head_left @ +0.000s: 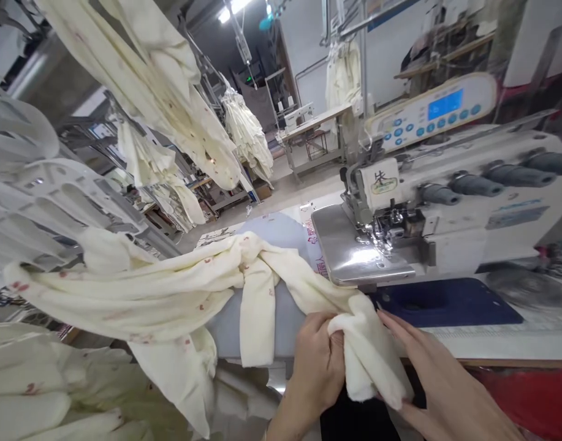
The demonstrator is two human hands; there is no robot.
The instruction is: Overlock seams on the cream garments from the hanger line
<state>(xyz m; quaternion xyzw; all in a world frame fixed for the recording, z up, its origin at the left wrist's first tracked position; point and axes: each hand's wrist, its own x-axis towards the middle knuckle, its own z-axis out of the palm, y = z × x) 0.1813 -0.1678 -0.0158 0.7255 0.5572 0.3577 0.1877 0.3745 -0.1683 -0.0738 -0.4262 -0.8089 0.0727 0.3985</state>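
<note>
At the bench's near edge, the left hand (318, 361) pinches a bunched end of the cream fabric bundle (179, 288) — the right hand (428, 373) lies spread flat against it. Just beyond stands the sewing machine (446, 202) — more fabric trails left.

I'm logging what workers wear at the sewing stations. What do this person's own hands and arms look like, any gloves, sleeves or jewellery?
Both are bare. The left hand and right hand have no gloves, and no rings show on the fingers. No sleeve reaches either wrist or the visible forearms. No watch or bracelet can be made out; the left wrist sits at the picture's bottom edge.
</note>
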